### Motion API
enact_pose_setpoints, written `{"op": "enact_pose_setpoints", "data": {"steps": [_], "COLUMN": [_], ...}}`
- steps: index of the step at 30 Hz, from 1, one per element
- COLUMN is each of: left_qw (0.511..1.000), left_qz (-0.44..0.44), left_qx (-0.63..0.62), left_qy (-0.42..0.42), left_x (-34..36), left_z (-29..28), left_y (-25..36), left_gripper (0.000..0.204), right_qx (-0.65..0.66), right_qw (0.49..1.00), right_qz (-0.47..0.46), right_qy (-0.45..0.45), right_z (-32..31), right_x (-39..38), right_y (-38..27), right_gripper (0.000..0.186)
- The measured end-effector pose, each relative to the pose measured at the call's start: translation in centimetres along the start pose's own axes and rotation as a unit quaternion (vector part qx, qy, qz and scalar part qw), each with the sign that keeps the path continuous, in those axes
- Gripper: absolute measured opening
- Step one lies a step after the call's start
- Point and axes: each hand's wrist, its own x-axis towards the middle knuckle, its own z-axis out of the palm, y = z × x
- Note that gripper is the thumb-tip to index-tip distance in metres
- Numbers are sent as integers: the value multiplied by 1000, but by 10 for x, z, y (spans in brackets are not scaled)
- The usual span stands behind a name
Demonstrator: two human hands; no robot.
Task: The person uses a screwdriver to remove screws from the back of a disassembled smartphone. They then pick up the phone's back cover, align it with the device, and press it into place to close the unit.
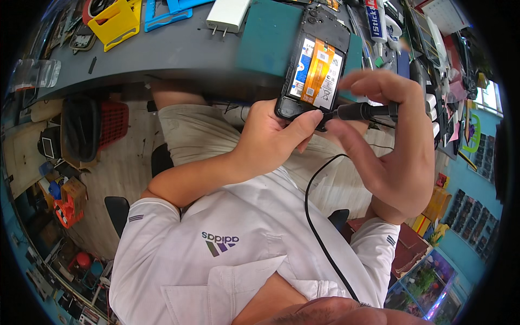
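Note:
My left hand [265, 135] grips a black phone [311, 65] by its lower end, thumb at the bottom edge. The phone's back cover is off, showing the battery and an orange flex ribbon. At its lower right corner is the narrow end of a black cylindrical tool [355, 112]. My right hand [395, 146] curves loosely around this tool, with fingertips above it and the thumb below, apart and slightly blurred; whether it grips the tool I cannot tell. A black cord [309, 195] runs down over my white shirt.
A teal mat [260, 38] lies on the grey desk [162, 54], near a white plug-in charger [225, 13] and a yellow phone stand [111, 21]. Tubes and tools [379, 27] crowd the right. A red basket [114, 124] and boxes stand at floor level on the left.

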Motion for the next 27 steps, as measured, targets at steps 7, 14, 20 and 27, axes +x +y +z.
{"op": "enact_pose_setpoints", "data": {"steps": [7,14,20,27], "left_qw": [1000,1000,1000,1000], "left_qz": [13,3,-1,4], "left_qx": [3,21,9,22], "left_qy": [3,-3,0,-9], "left_x": [-1,-2,-1,-1], "left_z": [0,-2,1,1], "left_y": [-1,0,2,4], "left_gripper": [25,26,26,25], "right_qx": [-13,-28,-10,24], "right_qw": [999,993,999,1000], "right_qz": [18,94,32,12], "right_qy": [-23,-60,-34,-14], "right_z": [0,-4,0,2], "right_x": [-3,-10,-7,-4], "right_y": [3,-8,-8,-6], "right_gripper": [47,50,50,51]}}
